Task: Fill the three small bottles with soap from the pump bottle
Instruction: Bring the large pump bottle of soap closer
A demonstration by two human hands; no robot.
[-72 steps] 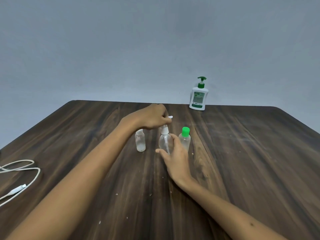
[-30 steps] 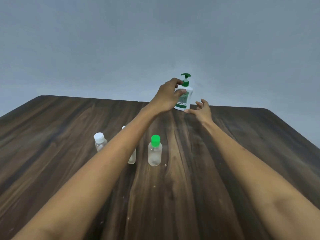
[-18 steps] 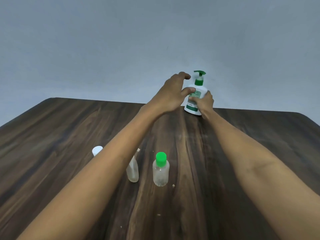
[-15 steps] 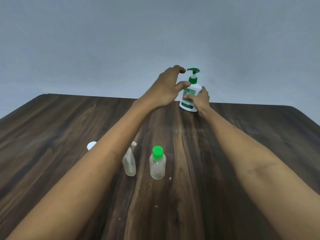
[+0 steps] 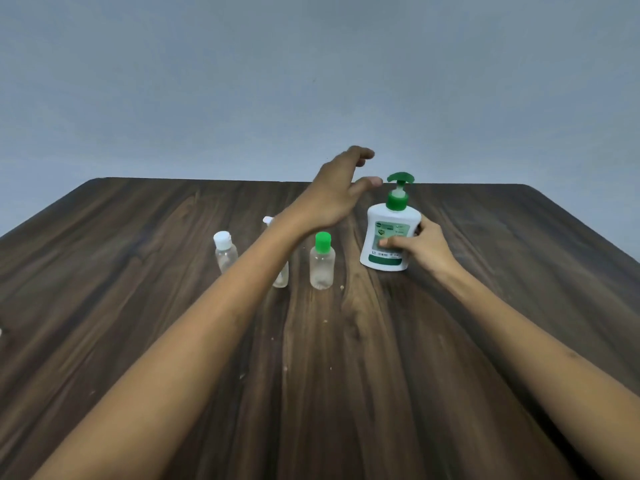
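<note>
Pump bottle in the right hand, just right of the three small bottles

Soap is not yet going anywhere: all three small bottles look clear and empty, and at least two have their caps on. The pump bottle (image 5: pixel 390 237) stands upright on the wooden table (image 5: pixel 485 306), long axis vertical, its green pump head (image 5: pixel 400 177) pointing roughly toward the camera's left. The right hand (image 5: pixel 424 249) wraps its lower body from the right side, thumb across the label, fingers behind. The left hand (image 5: pixel 334 199) hovers spread and holding nothing, thumb tip just beside the pump head but apart from it, so it is the nearer hand to the plunger, while its forearm crosses over the row of small bottles.

That row lies just left of the pump bottle and slightly nearer the camera: the green-capped bottle (image 5: pixel 322 261) closest, the middle bottle (image 5: pixel 281 277) mostly hidden behind the left forearm, the white-capped bottle (image 5: pixel 225 252) farthest left. I judge the caps must come off before any filling.

The pump bottle is opaque white plastic, smooth and rounded at the shoulders, likely slippery if soapy. Small bottles are thin clear plastic, light and easily toppled by the forearm above them. Dark wood grain, with a few pale crumbs scattered on it
</note>
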